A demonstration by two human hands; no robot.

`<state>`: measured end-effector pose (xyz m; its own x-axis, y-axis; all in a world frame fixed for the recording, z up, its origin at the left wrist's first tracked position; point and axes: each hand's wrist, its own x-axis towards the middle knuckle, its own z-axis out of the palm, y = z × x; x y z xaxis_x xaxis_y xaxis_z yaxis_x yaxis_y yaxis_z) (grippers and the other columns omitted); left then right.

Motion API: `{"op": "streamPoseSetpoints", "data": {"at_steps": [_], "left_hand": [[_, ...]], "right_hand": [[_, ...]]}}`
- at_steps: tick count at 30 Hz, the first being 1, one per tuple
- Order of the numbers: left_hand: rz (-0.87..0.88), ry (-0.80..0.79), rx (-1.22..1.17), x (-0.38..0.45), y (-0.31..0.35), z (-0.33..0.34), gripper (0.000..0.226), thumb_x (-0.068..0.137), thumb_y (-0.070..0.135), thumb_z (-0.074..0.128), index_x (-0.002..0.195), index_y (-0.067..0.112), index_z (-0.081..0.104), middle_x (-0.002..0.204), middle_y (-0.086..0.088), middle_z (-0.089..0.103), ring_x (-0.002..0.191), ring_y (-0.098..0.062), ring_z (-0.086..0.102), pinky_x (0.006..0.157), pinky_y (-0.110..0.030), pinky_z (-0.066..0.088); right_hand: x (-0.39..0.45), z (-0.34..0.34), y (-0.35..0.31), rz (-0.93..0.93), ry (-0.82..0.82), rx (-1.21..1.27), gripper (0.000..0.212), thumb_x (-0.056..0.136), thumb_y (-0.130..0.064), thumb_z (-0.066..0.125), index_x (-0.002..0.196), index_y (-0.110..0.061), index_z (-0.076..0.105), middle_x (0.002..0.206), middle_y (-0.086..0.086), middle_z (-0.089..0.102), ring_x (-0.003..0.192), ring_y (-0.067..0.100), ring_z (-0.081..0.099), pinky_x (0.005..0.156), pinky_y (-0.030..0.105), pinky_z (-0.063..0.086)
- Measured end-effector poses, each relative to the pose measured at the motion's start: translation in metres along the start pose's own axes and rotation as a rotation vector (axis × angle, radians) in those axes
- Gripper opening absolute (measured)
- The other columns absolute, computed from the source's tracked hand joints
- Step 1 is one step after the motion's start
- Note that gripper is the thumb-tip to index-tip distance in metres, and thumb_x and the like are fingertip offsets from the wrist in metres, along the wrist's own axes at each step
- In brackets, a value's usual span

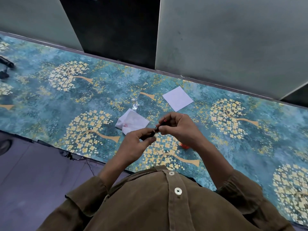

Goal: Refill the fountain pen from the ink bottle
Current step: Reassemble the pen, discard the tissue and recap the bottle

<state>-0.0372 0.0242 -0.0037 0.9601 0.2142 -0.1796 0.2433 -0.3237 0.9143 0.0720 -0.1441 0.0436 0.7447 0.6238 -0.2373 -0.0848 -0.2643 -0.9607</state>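
Head view: left hand (136,144) and right hand (176,125) both pinch the pen (155,130); light, slick, leaky; hold the barrel.

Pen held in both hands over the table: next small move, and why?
Probably twist the two pen halves together or apart: the left hand grips the dark barrel end and the right hand the other end of the pen, meeting at a metal ring. Which way cannot be told. The red-stained tissue lies beside them.
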Motion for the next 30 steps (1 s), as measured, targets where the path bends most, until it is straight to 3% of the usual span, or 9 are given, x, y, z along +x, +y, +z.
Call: {"op": "streamPoseSetpoints", "data": {"at_steps": [5, 9, 12, 15, 19, 23, 26, 28, 30], "left_hand": [[0.028, 0.017, 0.084, -0.007, 0.006, -0.001, 0.03, 0.087, 0.02, 0.073, 0.115, 0.032, 0.071, 0.092, 0.028, 0.067, 0.087, 0.013, 0.064, 0.076, -0.011, 0.046], [0.047, 0.029, 0.085, -0.011, 0.008, -0.001, 0.031, 0.086, 0.017, 0.075, 0.116, 0.026, 0.072, 0.094, 0.017, 0.072, 0.091, 0.007, 0.066, 0.074, -0.004, 0.043], [0.061, 0.021, 0.122, -0.014, 0.01, -0.002, 0.033, 0.087, 0.019, 0.075, 0.119, 0.023, 0.071, 0.096, 0.013, 0.073, 0.091, 0.008, 0.066, 0.073, -0.003, 0.042], [0.084, 0.013, 0.156, -0.016, 0.014, -0.005, 0.032, 0.087, 0.018, 0.074, 0.119, 0.025, 0.071, 0.095, 0.016, 0.071, 0.088, 0.014, 0.063, 0.075, -0.004, 0.044], [0.127, 0.014, 0.201, -0.018, 0.015, -0.007, 0.03, 0.088, 0.019, 0.073, 0.117, 0.027, 0.072, 0.1, 0.011, 0.074, 0.092, 0.004, 0.066, 0.08, -0.018, 0.051], [0.123, 0.002, 0.223, -0.022, 0.012, -0.006, 0.031, 0.087, 0.02, 0.074, 0.119, 0.022, 0.072, 0.107, 0.005, 0.076, 0.098, -0.007, 0.069, 0.086, -0.033, 0.056], [0.121, 0.01, 0.212, -0.024, 0.011, -0.007, 0.031, 0.088, 0.019, 0.073, 0.118, 0.024, 0.072, 0.104, 0.005, 0.075, 0.095, -0.005, 0.068, 0.085, -0.028, 0.055], [0.115, 0.027, 0.21, -0.025, 0.011, -0.009, 0.029, 0.088, 0.019, 0.073, 0.116, 0.027, 0.073, 0.1, 0.006, 0.076, 0.091, -0.004, 0.068, 0.08, -0.024, 0.054], [0.103, 0.044, 0.196, -0.026, 0.01, -0.011, 0.028, 0.088, 0.019, 0.073, 0.115, 0.027, 0.074, 0.097, 0.007, 0.076, 0.089, -0.001, 0.067, 0.078, -0.022, 0.052]], "right_hand": [[-0.008, -0.003, 0.002, -0.031, -0.027, 0.018, 0.016, 0.084, 0.005, 0.073, 0.095, -0.006, 0.069, 0.092, 0.012, 0.078, 0.087, 0.026, 0.076, 0.08, 0.035, 0.061], [-0.011, 0.003, 0.005, -0.059, -0.048, 0.033, 0.025, 0.081, 0.008, 0.073, 0.088, -0.016, 0.071, 0.089, 0.012, 0.078, 0.082, 0.024, 0.073, 0.081, 0.042, 0.058], [-0.015, 0.004, 0.005, -0.062, -0.048, 0.022, 0.019, 0.082, 0.007, 0.073, 0.091, -0.009, 0.071, 0.09, 0.013, 0.078, 0.083, 0.026, 0.072, 0.082, 0.042, 0.058], [-0.019, 0.003, 0.004, -0.065, -0.025, -0.077, 0.012, 0.082, -0.003, 0.078, 0.091, -0.008, 0.072, 0.086, 0.008, 0.078, 0.079, 0.018, 0.073, 0.078, 0.037, 0.058], [-0.025, 0.0, 0.001, -0.125, 0.048, -0.359, 0.019, 0.082, -0.031, 0.081, 0.08, -0.015, 0.071, 0.067, -0.003, 0.07, 0.057, 0.003, 0.057, 0.055, 0.019, 0.043], [-0.026, 0.003, 0.008, -0.15, 0.075, -0.524, 0.036, 0.088, -0.048, 0.071, 0.07, -0.017, 0.067, 0.05, -0.009, 0.052, 0.045, 0.005, 0.042, 0.049, 0.022, 0.032], [-0.027, 0.006, 0.005, -0.166, 0.05, -0.529, 0.026, 0.085, -0.048, 0.074, 0.089, -0.023, 0.071, 0.067, -0.013, 0.064, 0.055, 0.002, 0.056, 0.054, 0.022, 0.045], [-0.027, 0.006, 0.003, -0.173, 0.01, -0.493, 0.025, 0.083, -0.037, 0.08, 0.101, -0.024, 0.07, 0.083, -0.011, 0.07, 0.067, 0.004, 0.064, 0.064, 0.024, 0.052], [-0.026, 0.009, 0.002, -0.196, -0.017, -0.475, 0.019, 0.084, -0.024, 0.08, 0.101, -0.024, 0.072, 0.087, -0.008, 0.073, 0.073, 0.009, 0.067, 0.07, 0.028, 0.055]]}}
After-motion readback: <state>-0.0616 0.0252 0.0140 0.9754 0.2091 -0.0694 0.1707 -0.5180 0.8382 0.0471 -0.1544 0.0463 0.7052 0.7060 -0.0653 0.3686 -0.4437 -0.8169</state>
